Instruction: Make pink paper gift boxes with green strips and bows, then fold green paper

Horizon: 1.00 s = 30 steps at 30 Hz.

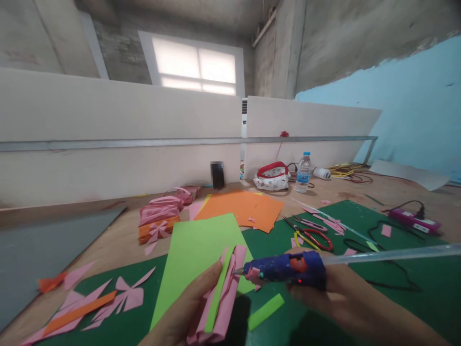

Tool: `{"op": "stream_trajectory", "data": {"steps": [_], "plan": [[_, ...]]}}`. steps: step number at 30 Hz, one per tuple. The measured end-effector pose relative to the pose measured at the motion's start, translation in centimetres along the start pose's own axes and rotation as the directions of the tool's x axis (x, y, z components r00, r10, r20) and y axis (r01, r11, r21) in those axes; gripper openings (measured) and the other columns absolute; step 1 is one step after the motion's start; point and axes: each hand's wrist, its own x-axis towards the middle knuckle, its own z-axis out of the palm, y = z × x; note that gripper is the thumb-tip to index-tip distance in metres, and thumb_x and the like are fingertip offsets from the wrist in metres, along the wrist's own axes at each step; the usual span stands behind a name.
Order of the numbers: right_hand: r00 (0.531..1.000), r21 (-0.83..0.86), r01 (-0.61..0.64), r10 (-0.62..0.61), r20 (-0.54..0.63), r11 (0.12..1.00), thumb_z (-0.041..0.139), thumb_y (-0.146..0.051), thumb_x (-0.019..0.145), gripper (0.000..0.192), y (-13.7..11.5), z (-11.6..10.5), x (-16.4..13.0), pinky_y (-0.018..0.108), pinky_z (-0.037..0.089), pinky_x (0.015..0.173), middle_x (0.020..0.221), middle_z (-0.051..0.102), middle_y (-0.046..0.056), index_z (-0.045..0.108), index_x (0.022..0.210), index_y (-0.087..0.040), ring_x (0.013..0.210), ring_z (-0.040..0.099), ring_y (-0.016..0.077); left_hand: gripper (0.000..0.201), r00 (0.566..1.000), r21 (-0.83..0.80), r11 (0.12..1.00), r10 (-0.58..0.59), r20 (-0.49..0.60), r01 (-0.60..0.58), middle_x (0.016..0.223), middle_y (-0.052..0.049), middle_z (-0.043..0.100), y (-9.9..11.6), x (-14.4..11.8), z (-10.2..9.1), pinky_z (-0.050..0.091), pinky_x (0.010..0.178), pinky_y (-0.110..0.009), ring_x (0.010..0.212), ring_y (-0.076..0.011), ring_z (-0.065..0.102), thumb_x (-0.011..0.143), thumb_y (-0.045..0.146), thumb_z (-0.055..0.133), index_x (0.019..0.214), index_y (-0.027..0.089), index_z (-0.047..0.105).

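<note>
The pink roll is over the near right edge of the lime sheet, with the left grip clamped on it. Right of the sheet, the right grip wraps the gun. The roll looks light, soft and crushable, best pinched gently along its sides. Beyond the sheet to the right, the bottle has a blue label, too small to read.

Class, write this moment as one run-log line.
left hand: holding folded pink sheet with lime strip | right hand: gripping blue glue gun | nozzle: at sheet, contact unclear | nearby: loose lime strip
</note>
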Motion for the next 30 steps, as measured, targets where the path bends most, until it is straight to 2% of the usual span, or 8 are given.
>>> {"op": "stream_trajectory", "data": {"steps": [3, 5, 9, 13, 16, 20, 26, 30], "plan": [[0.996, -0.02, -0.042, 0.043, 0.072, 0.999, 0.056, -0.025, 0.083, 0.022, 0.2, 0.0, 0.0, 0.023, 0.044, 0.062, 0.085, 0.065, 0.001, 0.065, 0.103, -0.024, 0.071, 0.055, 0.0151, 0.026, 0.999, 0.037, 0.999, -0.007, 0.046, 0.005, 0.061, -0.009, 0.073, -0.1, -0.2, 0.2, 0.054, 0.051, -0.021, 0.049, -0.0136, 0.067, 0.078, 0.03, 0.068, 0.09, 0.007, 0.067], [0.997, -0.036, -0.045, 0.047, 0.058, 0.998, 0.056, -0.026, 0.084, 0.024, 0.4, 0.0, 0.1, 0.026, 0.045, 0.067, 0.088, 0.065, 0.002, 0.063, 0.106, -0.024, 0.075, 0.055, 0.0169, 0.026, 0.996, 0.052, 0.999, -0.018, 0.086, 0.013, 0.061, -0.008, 0.072, -0.3, -0.3, 0.2, 0.056, 0.056, -0.023, 0.052, -0.0146, 0.068, 0.077, 0.03, 0.068, 0.09, 0.008, 0.068], [0.999, -0.089, -0.037, 0.039, 0.024, 0.995, 0.056, -0.028, 0.083, 0.017, 0.6, 0.1, 0.2, 0.029, 0.045, 0.068, 0.088, 0.064, 0.002, 0.063, 0.098, -0.022, 0.08, 0.057, 0.0196, 0.029, 0.995, 0.017, 1.0, -0.018, 0.098, 0.016, 0.065, -0.008, 0.073, -0.2, -0.2, 0.2, 0.055, 0.057, -0.023, 0.056, -0.0157, 0.069, 0.075, 0.029, 0.07, 0.096, 0.009, 0.067], [0.999, -0.154, 0.032, -0.032, 0.005, 0.988, 0.055, -0.027, 0.084, 0.016, 0.4, 0.1, 0.1, 0.028, 0.045, 0.069, 0.09, 0.065, 0.002, 0.062, 0.098, -0.023, 0.079, 0.058, 0.0189, 0.032, 0.999, 0.002, 1.0, 0.011, 0.045, -0.011, 0.069, -0.008, 0.074, -0.1, -0.3, 0.3, 0.053, 0.053, -0.019, 0.055, -0.0139, 0.068, 0.076, 0.026, 0.069, 0.102, 0.01, 0.065], [0.994, -0.238, 0.111, -0.112, 0.006, 0.965, 0.055, -0.027, 0.085, 0.017, 0.2, 0.0, -0.2, 0.027, 0.045, 0.071, 0.093, 0.065, 0.002, 0.062, 0.101, -0.024, 0.082, 0.058, 0.0184, 0.03, 0.996, 0.008, 0.998, 0.055, 0.063, -0.055, 0.073, -0.008, 0.074, -0.1, -0.5, 0.5, 0.052, 0.054, -0.018, 0.056, -0.0129, 0.067, 0.078, 0.026, 0.067, 0.103, 0.01, 0.065], [0.983, -0.323, 0.178, -0.18, 0.024, 0.929, 0.054, -0.026, 0.086, 0.016, -0.1, 0.0, -0.6, 0.028, 0.043, 0.075, 0.101, 0.064, 0.003, 0.059, 0.101, -0.024, 0.087, 0.057, 0.018, 0.029, 0.987, 0.023, 0.99, 0.134, 0.084, -0.137, 0.066, -0.006, 0.072, -0.3, -0.1, 0.4, 0.051, 0.052, -0.018, 0.051, -0.011, 0.063, 0.074, 0.022, 0.07, 0.101, 0.011, 0.066], [0.99, -0.314, 0.128, -0.101, 0.102, 0.941, 0.056, -0.026, 0.086, 0.009, -1.1, -0.4, -0.7, 0.026, 0.041, 0.07, 0.089, 0.061, -0.001, 0.056, 0.095, -0.023, 0.078, 0.054, 0.0147, 0.052, 0.951, 0.09, 0.971, 0.195, 0.238, -0.222, 0.07, -0.007, 0.071, -0.5, 1.4, -0.9, 0.052, 0.055, -0.025, 0.058, -0.017, 0.066, 0.071, 0.023, 0.072, 0.12, 0.016, 0.054], [0.988, -0.302, 0.099, -0.057, 0.146, 0.948, 0.054, -0.026, 0.087, 0.01, -1.4, -0.8, -0.7, 0.026, 0.041, 0.069, 0.089, 0.061, -0.001, 0.057, 0.096, -0.023, 0.078, 0.054, 0.0149, 0.07, 0.93, 0.125, 0.944, 0.267, 0.252, -0.305, 0.085, -0.01, 0.073, -0.5, 2.0, -1.5, 0.054, 0.059, -0.03, 0.062, -0.0212, 0.068, 0.063, 0.022, 0.079, 0.125, 0.019, 0.049]]}}
